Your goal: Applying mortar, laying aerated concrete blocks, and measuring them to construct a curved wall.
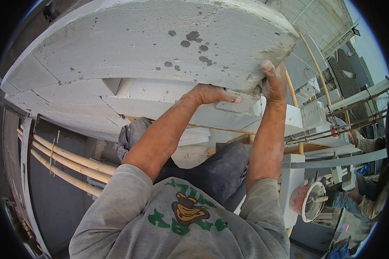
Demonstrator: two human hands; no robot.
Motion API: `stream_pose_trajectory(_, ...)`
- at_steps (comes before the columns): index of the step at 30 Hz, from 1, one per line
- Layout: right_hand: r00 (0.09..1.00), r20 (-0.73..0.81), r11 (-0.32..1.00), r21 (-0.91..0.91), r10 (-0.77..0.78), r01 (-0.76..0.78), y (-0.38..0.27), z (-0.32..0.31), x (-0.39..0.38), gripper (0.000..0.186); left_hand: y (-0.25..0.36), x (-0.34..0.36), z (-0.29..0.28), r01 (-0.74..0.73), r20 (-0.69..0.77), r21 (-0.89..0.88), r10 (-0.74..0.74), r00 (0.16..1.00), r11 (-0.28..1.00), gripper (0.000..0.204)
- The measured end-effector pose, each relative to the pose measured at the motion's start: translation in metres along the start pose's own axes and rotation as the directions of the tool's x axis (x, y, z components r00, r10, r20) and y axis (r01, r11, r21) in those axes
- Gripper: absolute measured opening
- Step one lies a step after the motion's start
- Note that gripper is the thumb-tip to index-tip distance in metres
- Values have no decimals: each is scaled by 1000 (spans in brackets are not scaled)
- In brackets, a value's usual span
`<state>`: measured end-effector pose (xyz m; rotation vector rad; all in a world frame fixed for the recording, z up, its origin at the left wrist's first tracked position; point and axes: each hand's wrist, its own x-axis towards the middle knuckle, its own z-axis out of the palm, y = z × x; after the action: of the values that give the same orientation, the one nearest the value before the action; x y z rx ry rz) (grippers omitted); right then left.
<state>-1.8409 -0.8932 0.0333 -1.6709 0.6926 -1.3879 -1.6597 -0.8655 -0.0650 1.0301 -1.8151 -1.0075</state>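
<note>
A large pale aerated-concrete block (151, 47) with dark wet spots spans the upper middle. Beneath its right end is a smaller white block piece (237, 105), with rough mortar (257, 90) beside it. My left hand (209, 94) reaches in under the large block's lower edge, its thumb lying across the small piece's face; the other fingers are hidden behind. My right hand (274, 82) is closed round the large block's right end, thumb upward against the corner, with most of its fingers out of sight.
Pale blockwork (65, 101) continues left. Bamboo poles (69, 164) run at lower left, and steel bars (354, 127) cross at right. A mortar-caked bucket (307, 200) stands lower right, near another person's jeans-clad leg (348, 203). Upright bamboo (315, 67) rises beyond.
</note>
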Motion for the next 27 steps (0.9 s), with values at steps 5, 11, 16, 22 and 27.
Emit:
stream_pose_trajectory(5, 993, -116, 999, 48, 20, -14, 38, -20, -40, 138, 4, 0, -2, 57, 12, 42, -57, 998, 998, 75)
stream_pose_trajectory(11, 939, -1, 780, 557, 344, -285, 101, -17, -72, 144, 3, 0, -5, 191, 157, -78, -177, 972, 978, 77)
stream_pose_trajectory(16, 930, 243, 946, 104, 274, -306, 93, -51, -56, 150, 4, 3, -8, 182, 209, -87, -161, 965, 979, 80)
stream_pose_trajectory(22, 965, 124, 961, 123, 231, -246, 100, -34, -59, 141, -3, 6, -8, 242, 271, -90, -210, 939, 966, 77)
stream_pose_trajectory(27, 978, 63, 972, 114, 200, -206, 98, -27, -63, 128, -6, 7, -7, 244, 249, -35, -228, 941, 969, 68)
